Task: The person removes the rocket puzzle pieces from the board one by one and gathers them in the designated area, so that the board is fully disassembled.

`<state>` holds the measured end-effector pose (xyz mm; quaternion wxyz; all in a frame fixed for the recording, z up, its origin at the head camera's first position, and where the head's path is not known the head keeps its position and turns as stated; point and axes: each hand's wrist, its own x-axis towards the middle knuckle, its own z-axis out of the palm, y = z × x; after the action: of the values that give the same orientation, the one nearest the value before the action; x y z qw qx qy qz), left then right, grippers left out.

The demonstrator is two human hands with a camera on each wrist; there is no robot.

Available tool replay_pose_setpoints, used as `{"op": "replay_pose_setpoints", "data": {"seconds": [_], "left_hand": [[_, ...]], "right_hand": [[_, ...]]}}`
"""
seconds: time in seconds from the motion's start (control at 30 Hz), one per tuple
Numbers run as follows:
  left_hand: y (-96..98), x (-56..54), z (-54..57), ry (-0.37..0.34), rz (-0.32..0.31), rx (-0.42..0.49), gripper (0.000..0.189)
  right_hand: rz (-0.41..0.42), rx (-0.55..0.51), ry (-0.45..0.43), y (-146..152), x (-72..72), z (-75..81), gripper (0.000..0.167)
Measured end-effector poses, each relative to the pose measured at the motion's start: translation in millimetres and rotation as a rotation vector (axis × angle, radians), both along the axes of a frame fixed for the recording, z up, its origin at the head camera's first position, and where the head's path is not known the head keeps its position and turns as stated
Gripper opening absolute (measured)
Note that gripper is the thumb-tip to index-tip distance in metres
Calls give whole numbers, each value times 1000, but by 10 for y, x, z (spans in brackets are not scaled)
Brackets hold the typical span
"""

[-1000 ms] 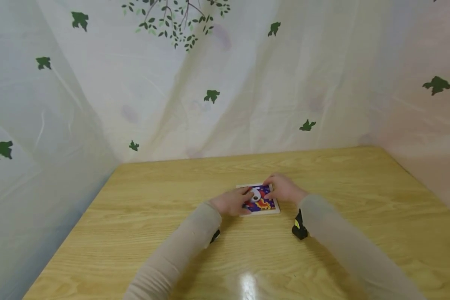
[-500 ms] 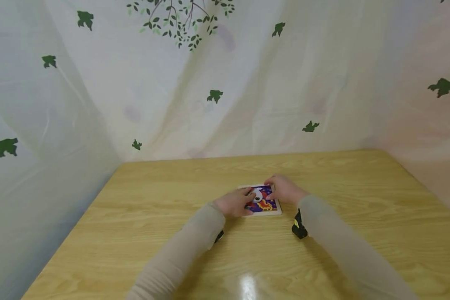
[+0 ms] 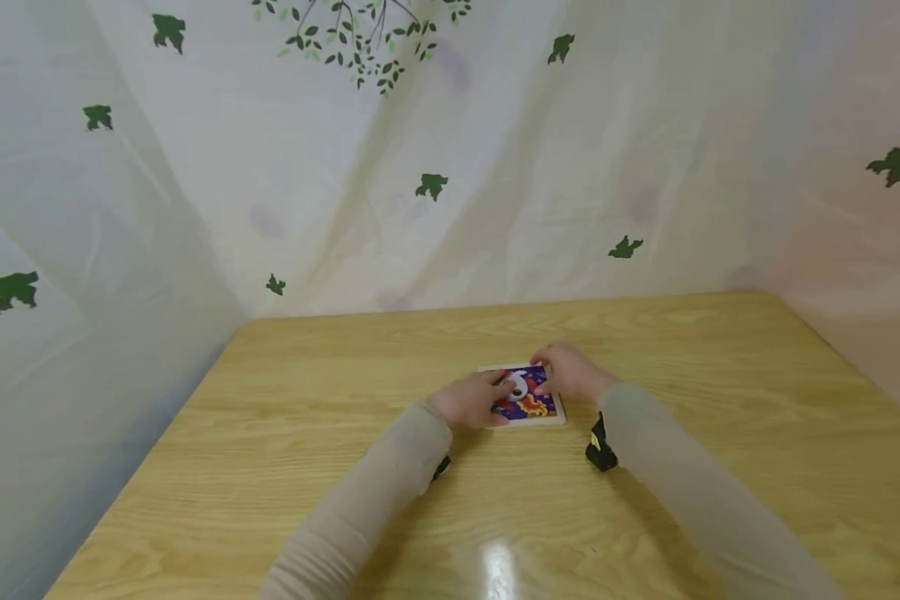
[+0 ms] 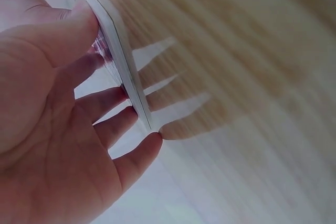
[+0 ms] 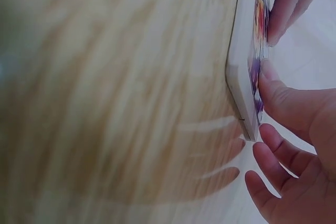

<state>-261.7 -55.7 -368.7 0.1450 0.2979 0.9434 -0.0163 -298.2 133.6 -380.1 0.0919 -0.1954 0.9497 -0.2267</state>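
Touches the picture board (image 3: 534, 406), lying flat on the wooden table (image 3: 307, 417), with 2 relaxed, unclenched hands: left hand (image 3: 467, 401) over the left side, fingers (image 4: 137, 158) spread; right hand (image 3: 573, 373) at the far right corner, thumb (image 5: 286, 100) on top.

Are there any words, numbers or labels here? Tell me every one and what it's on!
No words or numbers can be read.
Colourful board: bright picture, no readable letters.
Black wrist gadget: yellow patch too small to read.
Curtain: bird shapes and leaves, no writing seen.
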Motion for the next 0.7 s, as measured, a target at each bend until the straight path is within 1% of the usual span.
{"op": "replay_pose_setpoints", "data": {"seconds": [0.13,0.23,0.3,0.5,0.7], "left_hand": [[-1,4,1,-19,-3,20,63],[-21,10,-11,-18,15,11,61],[-28,17,-15,-12,22,8,61],[-11,50,-7,-23,35,14,59],[9,59,26,16,-4,-4,57]], "right_hand": [[8,5,25,14,5,-7,41],[15,17,27,-11,9,-2,40],[15,21,20,-32,18,14,39],[2,31,-9,-51,45,35,36],[-20,36,-22,-48,30,48,37]]}}
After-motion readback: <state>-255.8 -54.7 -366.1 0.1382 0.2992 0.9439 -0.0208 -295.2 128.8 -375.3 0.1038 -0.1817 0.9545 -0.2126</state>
